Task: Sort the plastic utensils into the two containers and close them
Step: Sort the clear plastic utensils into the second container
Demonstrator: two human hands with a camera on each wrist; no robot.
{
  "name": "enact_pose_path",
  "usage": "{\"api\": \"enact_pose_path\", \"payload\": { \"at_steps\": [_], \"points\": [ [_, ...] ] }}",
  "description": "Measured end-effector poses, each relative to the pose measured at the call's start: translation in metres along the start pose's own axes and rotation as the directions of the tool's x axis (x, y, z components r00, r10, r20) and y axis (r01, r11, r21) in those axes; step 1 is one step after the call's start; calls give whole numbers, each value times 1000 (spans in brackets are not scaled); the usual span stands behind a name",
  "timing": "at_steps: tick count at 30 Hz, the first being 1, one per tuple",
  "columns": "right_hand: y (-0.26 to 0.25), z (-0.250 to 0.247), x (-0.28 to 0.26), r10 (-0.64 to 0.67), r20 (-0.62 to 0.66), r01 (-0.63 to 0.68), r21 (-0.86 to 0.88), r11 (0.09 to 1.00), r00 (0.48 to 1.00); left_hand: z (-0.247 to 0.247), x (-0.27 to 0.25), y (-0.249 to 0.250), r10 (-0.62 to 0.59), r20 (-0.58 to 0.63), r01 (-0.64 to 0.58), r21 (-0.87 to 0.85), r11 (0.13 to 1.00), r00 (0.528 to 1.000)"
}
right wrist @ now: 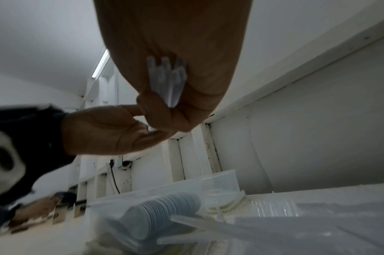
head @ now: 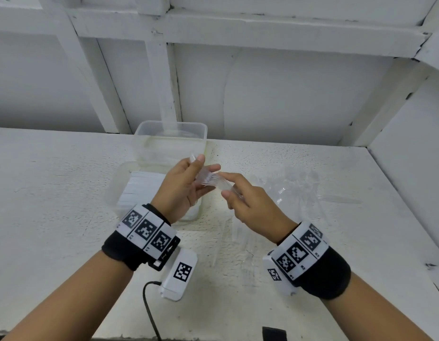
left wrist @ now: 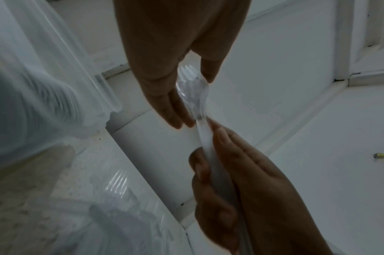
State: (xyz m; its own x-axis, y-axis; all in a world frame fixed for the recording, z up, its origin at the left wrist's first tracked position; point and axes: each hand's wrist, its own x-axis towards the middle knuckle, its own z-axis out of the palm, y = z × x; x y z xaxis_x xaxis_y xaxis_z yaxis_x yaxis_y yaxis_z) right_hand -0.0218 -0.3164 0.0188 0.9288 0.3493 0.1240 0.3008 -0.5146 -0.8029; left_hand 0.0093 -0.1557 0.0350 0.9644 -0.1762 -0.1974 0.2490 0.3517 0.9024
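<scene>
Reference landmark: the near container [head: 115, 193], a clear tub on the white worktop [head: 53, 193]. All positions below are given relative to it.

1. The near container holds a row of white utensils packed side by side. It carries no lid. The right wrist view shows the packed items as nested rounded bowls, probably spoons.

2. Directly behind the near container stands the far container [head: 169, 136], also clear and unlidded. Its contents cannot be resolved through the wall.

3. Above the right edge of the near container, the left hand [head: 186, 185] holds one end of a bundle of clear utensils [head: 211, 181], with the thumb and fingers curled round it. The left wrist view shows fork tines at this end.

4. Just right of the near container, the right hand [head: 245, 198] grips the handle end of the same bundle, thumb and fingers closed round the stems. Both hands appear to be squaring the bundle before placement.

5. Further right of the near container, a loose pile of clear utensils [head: 294, 188] lies on the worktop, with more pieces [head: 240, 244] nearer the person.

Progress assessment: partial. One container appears loaded with white pieces. Remaining work: deposit the held bundle, sort the loose clear pieces, and fit both lids. No lid can be positively identified.
</scene>
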Motion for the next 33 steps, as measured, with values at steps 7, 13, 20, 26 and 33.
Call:
{"api": "enact_pose_path", "payload": {
  "at_steps": [7, 13, 20, 26, 33],
  "points": [
    [-7, -3, 20, -36, 102, 61, -254, 965, 994, -9, 10, 18, 44, -44, -45, -20, 999, 998],
    [-11, -6, 42, -87, 21, 82, -603, 794, 996, -14, 25, 31, 90, -92, -91, -9, 996, 992],
    [-9, -7, 91, -292, 10, 206, -730, 652, 956, -26, 51, 46, 95, -197, -108, -54, 993, 976],
    [-13, -8, 144, -264, 68, 218, -777, 591, 962, -52, 80, 79, 2, -234, 66, 284, 956, 972],
    [-11, 5, 223, 23, 221, 147, -717, 682, 975, -116, 128, 124, -52, -299, 283, 813, 509, 953]
  ]
}}
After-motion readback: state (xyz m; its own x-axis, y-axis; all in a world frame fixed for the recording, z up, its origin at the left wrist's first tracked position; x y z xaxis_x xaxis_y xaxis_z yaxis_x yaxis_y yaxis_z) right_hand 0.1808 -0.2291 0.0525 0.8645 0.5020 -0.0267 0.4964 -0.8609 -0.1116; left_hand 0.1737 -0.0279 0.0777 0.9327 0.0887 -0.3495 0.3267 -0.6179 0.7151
